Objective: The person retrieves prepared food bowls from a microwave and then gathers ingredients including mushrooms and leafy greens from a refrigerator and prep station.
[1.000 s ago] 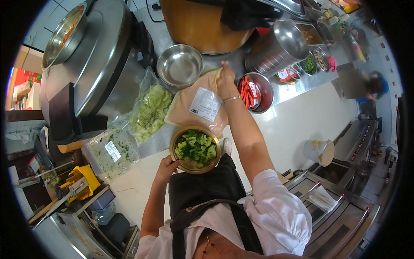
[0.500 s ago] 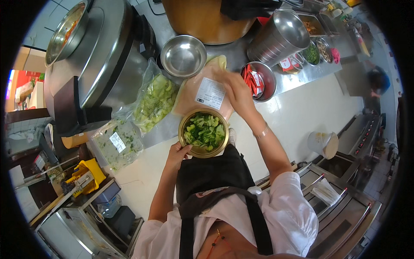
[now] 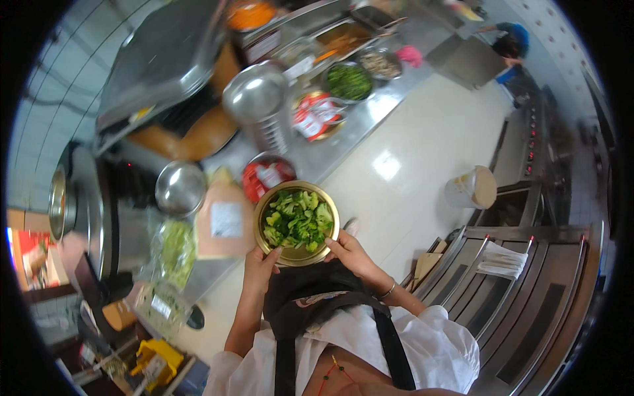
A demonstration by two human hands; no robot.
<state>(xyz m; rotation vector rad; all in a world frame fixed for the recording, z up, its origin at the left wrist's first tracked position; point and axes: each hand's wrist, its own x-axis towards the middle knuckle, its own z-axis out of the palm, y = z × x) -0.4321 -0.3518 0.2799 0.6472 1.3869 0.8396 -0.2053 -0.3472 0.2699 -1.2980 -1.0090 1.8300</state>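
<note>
Gold-coloured metal bowl (image 3: 296, 223) full of green broccoli pieces (image 3: 298, 219) sits in front of the person's chest, off the worktop (image 3: 343, 142), held from below by both hands. Left hand (image 3: 260, 261) grasps the near-left rim, right hand (image 3: 349, 252) grasps the near-right rim, each grip closed on the bowl. Just beyond it: a red bowl (image 3: 267, 175), an orange-tan bag with a white label (image 3: 224, 221), an empty steel bowl (image 3: 179, 189), a clear bag of greens (image 3: 174, 245). Farther back a tall steel pot (image 3: 256, 96) and a tray of chopped greens (image 3: 350, 80). Pale bucket (image 3: 470, 188) stands on the floor to the right, well apart.
</note>
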